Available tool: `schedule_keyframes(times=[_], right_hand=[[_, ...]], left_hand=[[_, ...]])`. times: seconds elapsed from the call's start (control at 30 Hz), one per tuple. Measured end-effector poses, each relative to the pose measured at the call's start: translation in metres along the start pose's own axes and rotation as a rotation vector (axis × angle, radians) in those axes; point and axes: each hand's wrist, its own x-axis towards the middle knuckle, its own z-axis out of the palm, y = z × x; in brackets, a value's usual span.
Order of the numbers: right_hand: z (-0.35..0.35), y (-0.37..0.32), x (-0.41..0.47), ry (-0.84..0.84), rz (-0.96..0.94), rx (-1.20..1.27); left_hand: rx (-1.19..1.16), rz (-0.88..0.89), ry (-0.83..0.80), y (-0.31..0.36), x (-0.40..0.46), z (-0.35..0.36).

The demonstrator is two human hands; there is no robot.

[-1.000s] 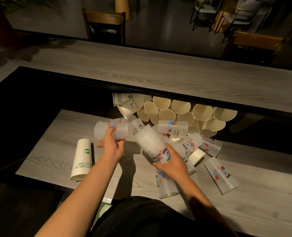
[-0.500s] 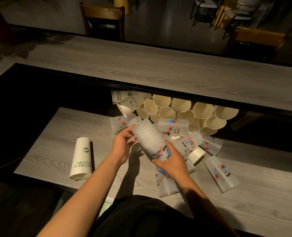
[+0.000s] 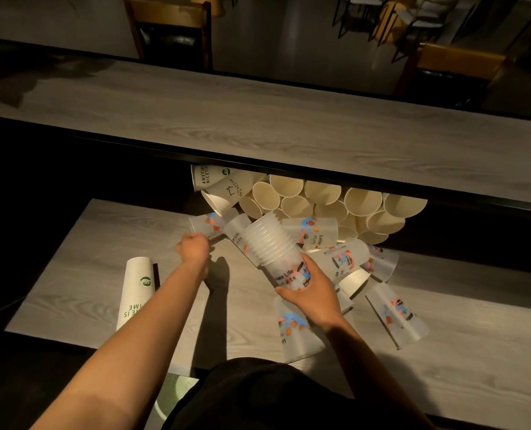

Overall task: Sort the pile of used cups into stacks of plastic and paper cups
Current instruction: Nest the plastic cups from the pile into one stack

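Observation:
My right hand (image 3: 312,293) grips the base of a nested stack of frosted plastic cups (image 3: 268,243), tilted up and away from me. My left hand (image 3: 194,251) is closed at the rim of a single frosted plastic cup (image 3: 205,225) lying at the pile's left edge. Several more printed plastic cups lie on the lower table: one (image 3: 312,232) behind the stack, one (image 3: 396,319) at the right, one (image 3: 296,335) under my right wrist. A heap of paper cups (image 3: 323,201) with open mouths rests against the back ledge. A white paper cup (image 3: 136,291) lies alone at the left.
The lower grey wooden table (image 3: 444,361) carries the cups; a black-edged higher counter (image 3: 289,128) overhangs the pile behind. Dark gaps flank the table's left and near edges. Chairs (image 3: 171,29) stand beyond the counter. A pale bucket rim (image 3: 171,395) shows below the table edge.
My left hand slid a cup onto the top of the stack, then moved left and closed on another plastic cup at the pile's edge. The right hand kept hold of the stack.

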Motion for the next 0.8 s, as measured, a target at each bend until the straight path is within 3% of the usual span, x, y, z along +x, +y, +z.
schedule_keyframes(times=[0.13, 0.27, 0.43, 0.8], right_hand=[[-0.005, 0.004, 0.001, 0.015, 0.015, -0.007], [-0.005, 0.003, -0.001, 0.015, 0.022, -0.017], [-0.002, -0.003, -0.006, -0.002, -0.009, -0.019], [0.002, -0.003, -0.011, -0.016, -0.039, -0.107]], left_hand=[[0.127, -0.019, -0.176, -0.004, 0.006, -0.008], [0.096, -0.001, -0.175, -0.019, -0.001, -0.018], [-0.088, 0.114, -0.015, -0.039, -0.023, -0.025], [-0.336, 0.134, 0.268, -0.046, -0.034, -0.039]])
